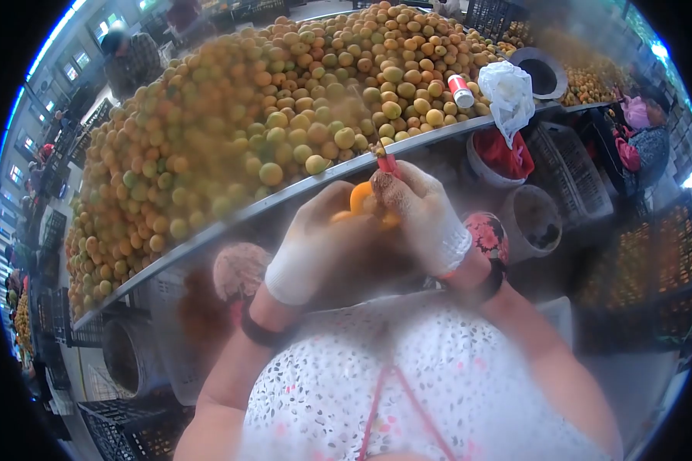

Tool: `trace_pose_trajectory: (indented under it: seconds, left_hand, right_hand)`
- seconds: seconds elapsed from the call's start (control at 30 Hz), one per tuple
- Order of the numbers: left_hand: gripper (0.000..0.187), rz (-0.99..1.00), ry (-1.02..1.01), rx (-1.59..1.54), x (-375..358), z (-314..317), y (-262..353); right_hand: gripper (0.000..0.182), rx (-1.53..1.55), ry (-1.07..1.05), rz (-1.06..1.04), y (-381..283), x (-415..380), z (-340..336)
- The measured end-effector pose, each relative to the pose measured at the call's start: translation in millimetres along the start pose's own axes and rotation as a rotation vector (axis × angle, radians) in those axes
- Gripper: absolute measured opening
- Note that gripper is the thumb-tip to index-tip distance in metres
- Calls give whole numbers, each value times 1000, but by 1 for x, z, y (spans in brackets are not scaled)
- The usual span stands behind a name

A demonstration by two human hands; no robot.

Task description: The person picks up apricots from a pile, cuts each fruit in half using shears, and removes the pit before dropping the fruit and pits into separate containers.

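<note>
Both of my hands are in white gloves and close together in front of my chest, near the metal edge [284, 188] of a big table. My left hand [323, 230] is wrapped round a bright orange fruit [360, 198], smooth and round, like a persimmon. In my right hand [417, 201] is a small red-handled tool [388, 165], its narrow end pointing up and away; blur hides its exact kind. My right fingers lie right against the fruit. Beyond the edge spreads a large heap of orange and greenish fruit [315, 100].
On the table's right lie a red-and-white bottle [460, 91], a crumpled white plastic bag [507, 96] and a round basin [540, 73]. Below the edge stand a bucket with a red bag [504, 157], another bucket [532, 219] and crates [569, 165]. A person [642, 138] sits at the right.
</note>
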State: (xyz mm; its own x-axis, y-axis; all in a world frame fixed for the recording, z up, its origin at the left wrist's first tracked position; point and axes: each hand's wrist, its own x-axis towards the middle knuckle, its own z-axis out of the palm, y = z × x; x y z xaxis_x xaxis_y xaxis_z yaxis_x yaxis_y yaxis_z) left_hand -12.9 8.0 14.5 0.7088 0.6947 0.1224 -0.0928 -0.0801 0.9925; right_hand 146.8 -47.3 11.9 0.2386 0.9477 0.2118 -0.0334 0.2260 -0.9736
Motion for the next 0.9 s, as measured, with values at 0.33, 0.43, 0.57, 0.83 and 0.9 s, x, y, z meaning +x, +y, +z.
trace_pose_trajectory:
  seconds: [0.33, 0.43, 0.57, 0.83, 0.9]
  left_hand:
    - [34, -281, -134, -768, 2, 6, -12]
    - [35, -328, -329, -1261, 6, 6, -28]
    - [39, -250, -472, -1539, 10, 5, -31]
    - [45, -180, -335, -1089, -1, 12, -2]
    - [53, -152, -186, -869, -3, 16, 5]
  right_hand:
    - [15, -485, 167, -331, -4, -9, 6]
    - [16, -347, 67, -316, -6, -9, 5]
    - [18, -378, 88, -379, 4, -1, 1]
    - [15, -481, 252, -340, -5, -1, -6]
    - [15, -425, 248, -353, -22, -6, -10]
